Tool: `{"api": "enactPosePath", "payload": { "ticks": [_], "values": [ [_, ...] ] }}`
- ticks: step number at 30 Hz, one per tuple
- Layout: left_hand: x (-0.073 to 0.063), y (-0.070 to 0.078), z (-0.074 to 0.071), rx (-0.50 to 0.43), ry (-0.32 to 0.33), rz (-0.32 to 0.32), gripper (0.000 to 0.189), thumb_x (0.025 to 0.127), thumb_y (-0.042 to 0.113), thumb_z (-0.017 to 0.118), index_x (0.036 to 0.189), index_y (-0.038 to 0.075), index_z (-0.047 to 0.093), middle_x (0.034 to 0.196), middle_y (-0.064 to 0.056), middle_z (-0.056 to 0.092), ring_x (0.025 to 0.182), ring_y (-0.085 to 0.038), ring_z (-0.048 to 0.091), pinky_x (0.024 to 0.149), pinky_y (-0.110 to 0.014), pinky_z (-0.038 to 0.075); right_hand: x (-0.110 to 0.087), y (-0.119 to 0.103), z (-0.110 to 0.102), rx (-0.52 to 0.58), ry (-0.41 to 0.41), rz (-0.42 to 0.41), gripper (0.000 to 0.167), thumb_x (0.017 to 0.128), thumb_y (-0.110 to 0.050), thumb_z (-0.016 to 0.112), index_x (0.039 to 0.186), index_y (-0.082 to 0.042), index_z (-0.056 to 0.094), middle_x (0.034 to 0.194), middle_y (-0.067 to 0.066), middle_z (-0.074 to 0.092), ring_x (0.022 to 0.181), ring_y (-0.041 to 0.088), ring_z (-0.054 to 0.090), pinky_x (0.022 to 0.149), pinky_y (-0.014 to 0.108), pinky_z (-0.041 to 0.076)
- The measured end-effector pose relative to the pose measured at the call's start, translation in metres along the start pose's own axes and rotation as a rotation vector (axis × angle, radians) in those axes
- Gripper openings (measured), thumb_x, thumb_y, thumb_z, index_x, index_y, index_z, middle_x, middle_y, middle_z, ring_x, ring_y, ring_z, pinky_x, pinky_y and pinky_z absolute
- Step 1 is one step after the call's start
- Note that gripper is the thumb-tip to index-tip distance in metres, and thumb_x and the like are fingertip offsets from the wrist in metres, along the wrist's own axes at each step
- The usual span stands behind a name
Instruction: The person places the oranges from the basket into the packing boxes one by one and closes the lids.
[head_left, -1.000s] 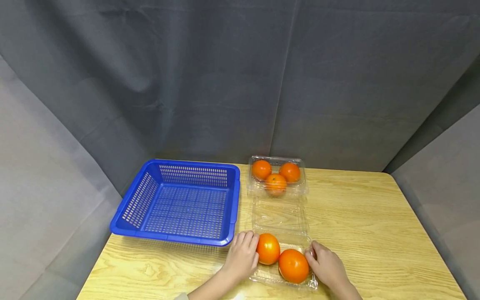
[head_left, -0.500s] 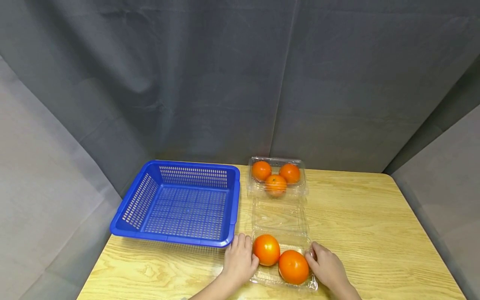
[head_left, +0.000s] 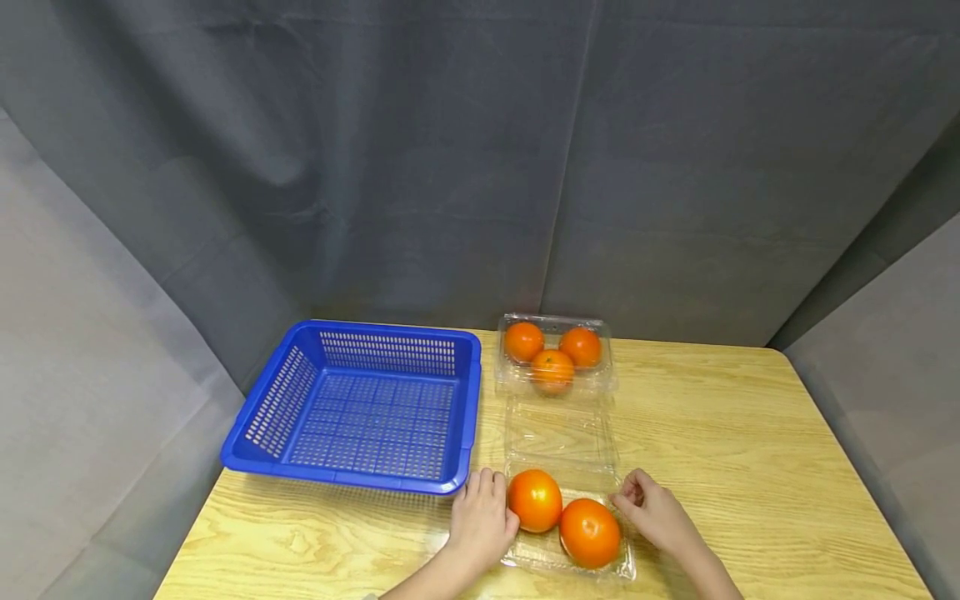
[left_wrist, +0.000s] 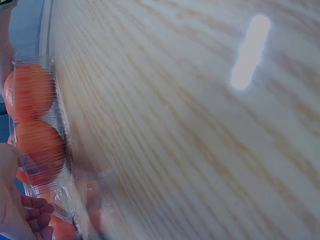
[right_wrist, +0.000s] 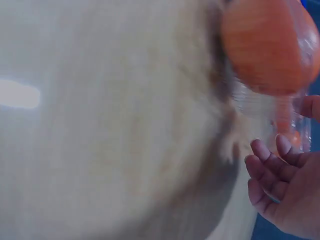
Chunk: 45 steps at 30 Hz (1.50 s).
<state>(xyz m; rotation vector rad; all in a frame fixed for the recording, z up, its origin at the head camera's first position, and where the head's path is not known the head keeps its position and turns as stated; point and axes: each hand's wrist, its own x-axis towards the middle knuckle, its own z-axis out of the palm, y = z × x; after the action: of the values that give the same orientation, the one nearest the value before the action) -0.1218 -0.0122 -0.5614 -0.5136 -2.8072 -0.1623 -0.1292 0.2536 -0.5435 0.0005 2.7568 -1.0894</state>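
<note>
Two large oranges point(head_left: 591, 533) sit side by side in a clear plastic clamshell point(head_left: 540, 553) near the front of the table. Its transparent lid point(head_left: 562, 429) lies folded back behind them. Along the clamshell's left side is my left hand point(head_left: 480, 518), fingers extended forward and thumb at the wall. The left wrist view shows that hand point(left_wrist: 15, 210) with its thumb against the plastic beside an orange point(left_wrist: 40, 150). My right hand point(head_left: 656, 512) hovers by the right edge; its fingers point(right_wrist: 270, 172) are loosely bent with nothing between them.
A blue perforated basket point(head_left: 465, 417) stands at the left, its front right corner close to my left hand. Behind the lid, at the table's back edge, another clear container point(head_left: 607, 367) holds three oranges. A dark grey curtain point(head_left: 450, 167) hangs behind the wooden table point(head_left: 735, 450).
My left hand has shifted slightly left, its fingers off the orange's side and pointing forward. My right hand has let go of the clamshell's right edge and risen a little.
</note>
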Motion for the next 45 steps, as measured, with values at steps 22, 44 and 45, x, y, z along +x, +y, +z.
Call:
{"api": "enactPosePath", "payload": {
  "ticks": [22,44,45],
  "values": [
    [0.0,0.001,0.002,0.009,-0.013,0.008,0.028,0.072,0.028,0.056,0.092,0.009,0.049,0.081,-0.002,0.042,0.078,-0.017,0.041,0.066,-0.027,0.038,0.069,0.004,-0.009,0.255,0.024,0.057,0.045,0.095,-0.017,0.042,0.126,0.015,0.042,0.099,0.024,0.056,0.078,0.022,0.053,0.061,0.027,0.046],
    [-0.005,0.003,0.001,0.003,-0.024,0.011,0.028,0.073,0.028,0.053,0.092,0.009,0.048,0.081,-0.001,0.043,0.076,-0.017,0.04,0.068,-0.028,0.037,0.065,-0.001,-0.003,0.428,0.073,0.07,0.043,0.093,-0.005,0.045,0.129,0.015,0.034,0.118,0.03,0.051,0.108,0.036,0.053,0.081,0.019,0.047],
    [-0.005,0.003,0.001,0.004,-0.019,0.011,0.028,0.073,0.028,0.053,0.092,0.009,0.048,0.081,-0.001,0.042,0.076,-0.017,0.04,0.068,-0.028,0.037,0.064,-0.001,-0.003,0.437,0.076,0.071,0.043,0.093,-0.005,0.045,0.129,0.014,0.034,0.118,0.03,0.051,0.107,0.036,0.054,0.081,0.019,0.047]
  ]
}}
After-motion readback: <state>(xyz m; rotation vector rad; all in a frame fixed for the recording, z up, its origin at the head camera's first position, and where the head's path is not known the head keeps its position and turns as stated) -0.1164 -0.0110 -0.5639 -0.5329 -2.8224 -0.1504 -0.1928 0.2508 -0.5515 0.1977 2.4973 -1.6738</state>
